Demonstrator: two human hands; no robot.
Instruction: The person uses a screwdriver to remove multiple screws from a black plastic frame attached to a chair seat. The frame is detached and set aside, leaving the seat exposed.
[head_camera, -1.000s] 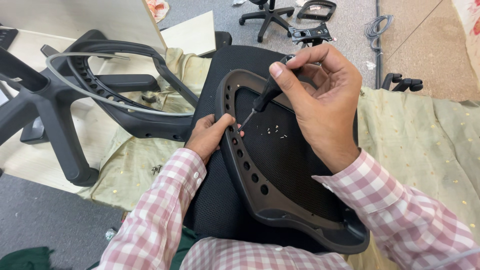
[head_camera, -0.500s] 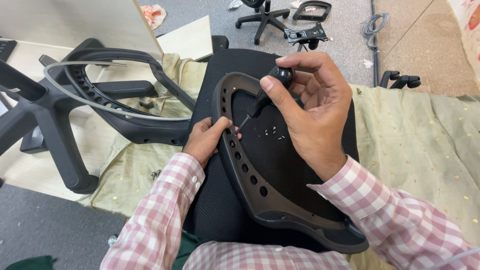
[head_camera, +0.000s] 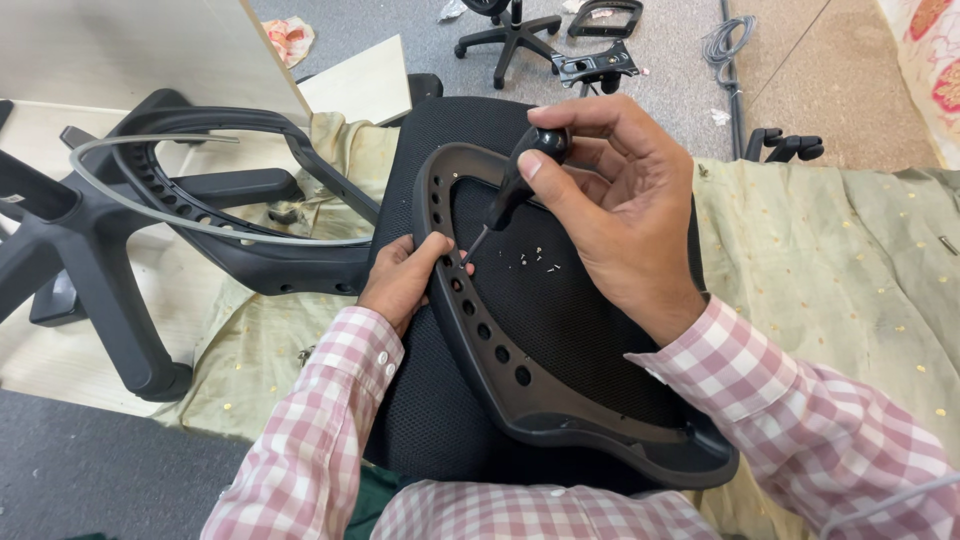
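Note:
A black plastic chair frame (head_camera: 500, 360) with a row of round holes lies on a black mesh seat cushion (head_camera: 430, 420) in front of me. My left hand (head_camera: 405, 278) grips the frame's left edge, thumb on top. My right hand (head_camera: 610, 215) holds a black-handled screwdriver (head_camera: 515, 185), its thin tip pointing down at the frame's edge right by my left thumb. Several small pale screws (head_camera: 535, 260) lie loose on the mesh inside the frame.
A second black frame with a grey strip (head_camera: 230, 215) and a black chair base (head_camera: 90, 270) lie at the left. A pale green cloth (head_camera: 830, 290) covers the surface. Another chair base (head_camera: 505, 35), a metal bracket (head_camera: 595, 65), armrests (head_camera: 785, 148) and a cable (head_camera: 725, 45) sit on the floor beyond.
My right hand has shifted its fingers around the screwdriver handle while the tip stays at the frame's edge. The view has drifted slightly; my left hand keeps its hold.

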